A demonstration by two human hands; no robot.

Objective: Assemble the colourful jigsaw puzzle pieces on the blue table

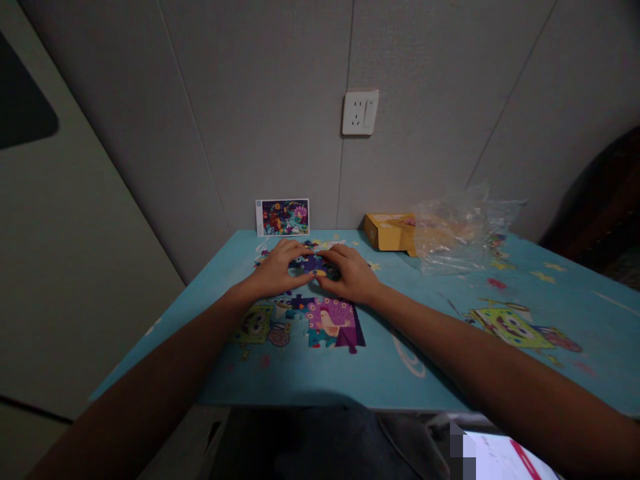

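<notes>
My left hand (277,272) and my right hand (354,275) meet over the middle of the table, fingertips almost together. Between their thumbs and forefingers lie dark blue jigsaw puzzle pieces (305,265), gripped at the edges from both sides. The fingers partly hide these pieces, so I cannot tell how many there are. Nearer to me, a joined puzzle section (330,321) shows a pink peacock-like bird on purple. More loose-looking pieces show just beyond my hands, partly covered by them.
A small reference picture card (284,218) leans against the wall at the back. To the right of it are a yellow box (390,232) and a crumpled clear plastic bag (453,233). The table has a light blue cartoon-printed cover (320,383). A wall socket (360,113) is above.
</notes>
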